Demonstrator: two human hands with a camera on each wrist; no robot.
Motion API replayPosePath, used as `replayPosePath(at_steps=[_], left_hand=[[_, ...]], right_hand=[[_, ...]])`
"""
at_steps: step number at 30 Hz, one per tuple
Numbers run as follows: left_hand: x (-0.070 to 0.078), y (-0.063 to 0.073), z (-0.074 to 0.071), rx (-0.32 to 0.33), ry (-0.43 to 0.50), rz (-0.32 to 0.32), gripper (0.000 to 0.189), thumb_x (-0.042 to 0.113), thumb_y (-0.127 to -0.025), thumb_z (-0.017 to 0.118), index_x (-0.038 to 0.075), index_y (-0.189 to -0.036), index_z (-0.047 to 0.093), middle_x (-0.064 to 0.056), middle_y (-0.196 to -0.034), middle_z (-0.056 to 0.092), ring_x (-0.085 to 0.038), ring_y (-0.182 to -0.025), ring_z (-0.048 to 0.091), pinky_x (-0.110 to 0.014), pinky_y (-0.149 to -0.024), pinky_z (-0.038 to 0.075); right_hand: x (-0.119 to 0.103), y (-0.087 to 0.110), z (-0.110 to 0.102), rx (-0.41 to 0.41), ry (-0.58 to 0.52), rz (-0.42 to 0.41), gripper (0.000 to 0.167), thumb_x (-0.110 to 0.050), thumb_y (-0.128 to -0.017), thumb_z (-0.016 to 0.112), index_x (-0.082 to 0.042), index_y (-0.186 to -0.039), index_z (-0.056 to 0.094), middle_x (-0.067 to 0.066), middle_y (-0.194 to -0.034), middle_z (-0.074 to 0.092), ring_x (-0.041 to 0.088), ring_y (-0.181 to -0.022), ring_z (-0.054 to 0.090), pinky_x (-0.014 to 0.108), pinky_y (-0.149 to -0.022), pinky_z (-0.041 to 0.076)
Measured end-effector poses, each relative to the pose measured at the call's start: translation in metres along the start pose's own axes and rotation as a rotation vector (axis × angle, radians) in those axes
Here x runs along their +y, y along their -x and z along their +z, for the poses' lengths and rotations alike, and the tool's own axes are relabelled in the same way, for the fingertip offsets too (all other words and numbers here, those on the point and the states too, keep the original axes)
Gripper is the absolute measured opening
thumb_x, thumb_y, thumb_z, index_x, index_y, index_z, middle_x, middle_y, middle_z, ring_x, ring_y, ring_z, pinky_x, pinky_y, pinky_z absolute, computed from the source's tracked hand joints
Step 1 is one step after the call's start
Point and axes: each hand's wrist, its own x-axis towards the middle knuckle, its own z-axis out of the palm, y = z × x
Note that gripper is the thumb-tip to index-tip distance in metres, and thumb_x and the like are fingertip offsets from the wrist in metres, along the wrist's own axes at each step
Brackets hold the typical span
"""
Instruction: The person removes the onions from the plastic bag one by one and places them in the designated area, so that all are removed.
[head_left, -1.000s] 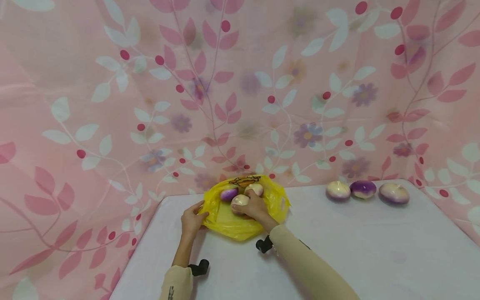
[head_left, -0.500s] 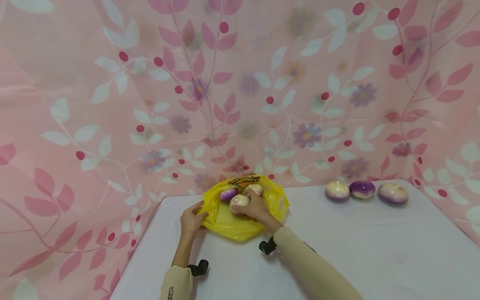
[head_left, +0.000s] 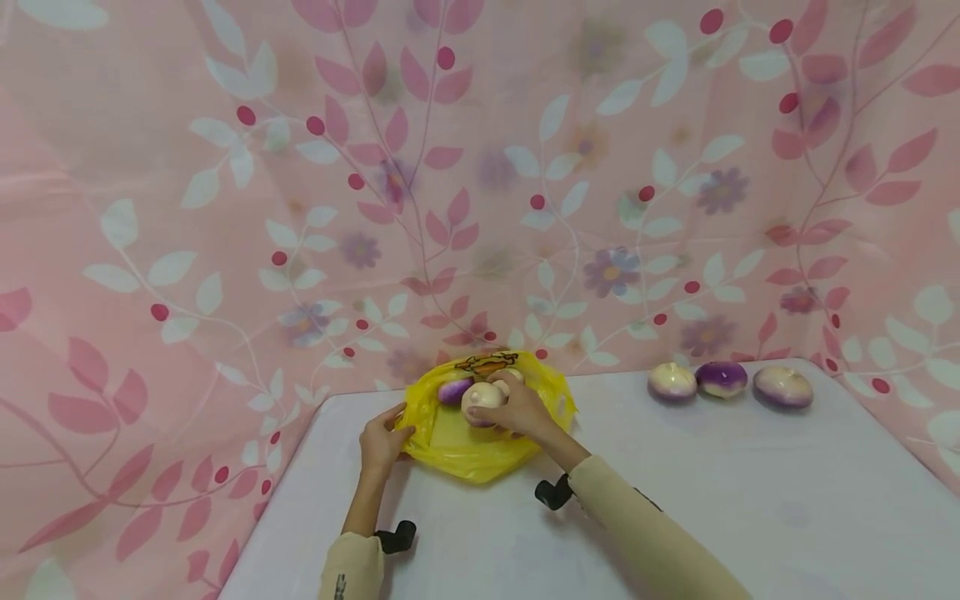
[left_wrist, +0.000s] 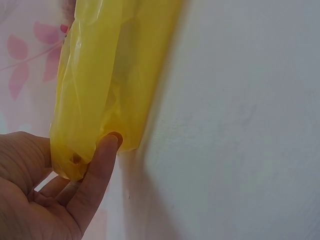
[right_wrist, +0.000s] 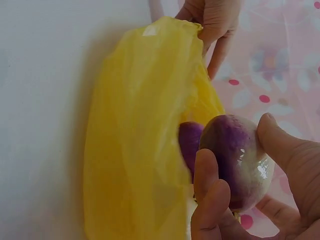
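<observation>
A yellow plastic bag lies spread open at the table's back, a dark print on its far side. My left hand pinches its left rim, thumb on the outside in the left wrist view. Over the bag's mouth, my right hand grips a white-and-purple turnip between thumb and fingers. The right wrist view shows this turnip at the bag's opening, its purple patch facing the camera. A purple turnip sits inside at the left. Another pale turnip is partly hidden behind the right hand.
Three turnips stand in a row at the table's back right: a pale one, a purple one and a wider pale one. A pink floral cloth hangs close behind the white-covered table.
My right hand has lifted the gripped turnip slightly, and its wrist and sleeve have shifted right. The left hand keeps its hold on the bag's rim.
</observation>
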Motion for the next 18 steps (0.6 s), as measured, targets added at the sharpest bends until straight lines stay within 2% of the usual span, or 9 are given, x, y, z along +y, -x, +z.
replayPosePath(at_steps=[5,13,18], left_hand=[[-0.002,-0.001,0.001,-0.003,-0.012,-0.008,0.048,0.000,-0.089,0.069,0.005,-0.136,0.060,-0.028,-0.133,0.055,-0.027,-0.081,0.070,-0.035,-0.050,0.060],[0.001,0.000,0.000,0.004,-0.017,0.008,0.048,0.001,-0.088,0.070,0.005,-0.135,0.061,-0.028,-0.133,0.056,-0.028,-0.079,0.070,-0.036,-0.051,0.060],[0.002,0.001,0.000,-0.006,-0.021,0.003,0.048,0.001,-0.089,0.069,0.004,-0.136,0.059,-0.029,-0.133,0.055,-0.026,-0.079,0.070,-0.038,-0.052,0.060]], right_hand=[[0.000,0.005,-0.010,-0.016,-0.001,-0.030,0.067,-0.051,-0.075,0.082,-0.025,-0.130,0.053,0.013,-0.117,0.060,0.026,-0.070,0.070,0.043,-0.056,0.059],[0.000,0.015,-0.029,-0.033,0.004,-0.036,0.075,-0.050,-0.076,0.082,-0.022,-0.139,0.052,0.012,-0.119,0.058,0.026,-0.069,0.071,0.041,-0.053,0.059],[0.001,0.021,-0.042,-0.049,0.009,-0.027,0.073,-0.049,-0.074,0.083,-0.025,-0.136,0.053,0.010,-0.102,0.065,0.027,-0.069,0.071,0.042,-0.052,0.058]])
